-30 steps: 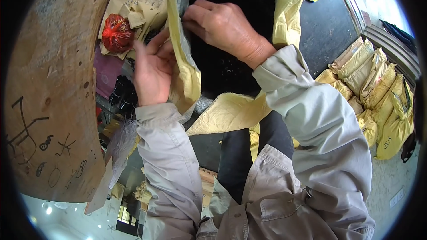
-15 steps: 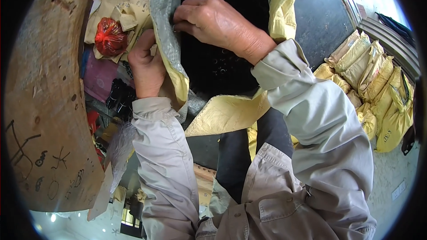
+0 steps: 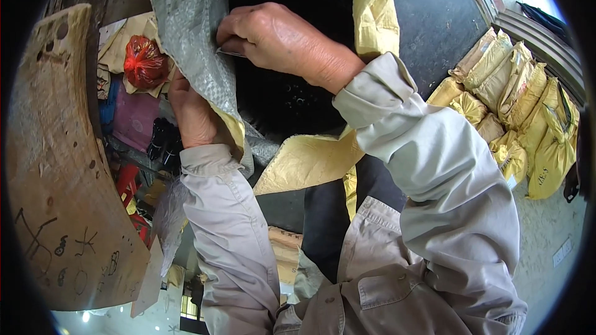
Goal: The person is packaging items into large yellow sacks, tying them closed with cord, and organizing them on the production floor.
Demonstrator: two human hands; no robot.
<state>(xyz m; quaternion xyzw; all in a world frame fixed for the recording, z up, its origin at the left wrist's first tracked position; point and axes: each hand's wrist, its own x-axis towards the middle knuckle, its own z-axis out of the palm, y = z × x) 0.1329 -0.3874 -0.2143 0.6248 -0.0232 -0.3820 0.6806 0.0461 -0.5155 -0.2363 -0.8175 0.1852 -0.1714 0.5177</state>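
Grey woven sack (image 3: pixel 186 37): now draped wide over the left hand (image 3: pixel 194 115), hiding its fingers.
Right hand (image 3: pixel 279 40): shifted onto the sack's edge, pinching it.

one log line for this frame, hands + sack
left hand: grips woven sack edge from outside | right hand: pinches sack rim | sack: mouth open, dark inside | nearby: red bag

Daylit work area. Pale concrete floor (image 3: pixel 552 254) at right, filled yellow sacks (image 3: pixel 521 111) stacked on it. Curved wooden board (image 3: pixel 56 167) at left, marked with scrawls.
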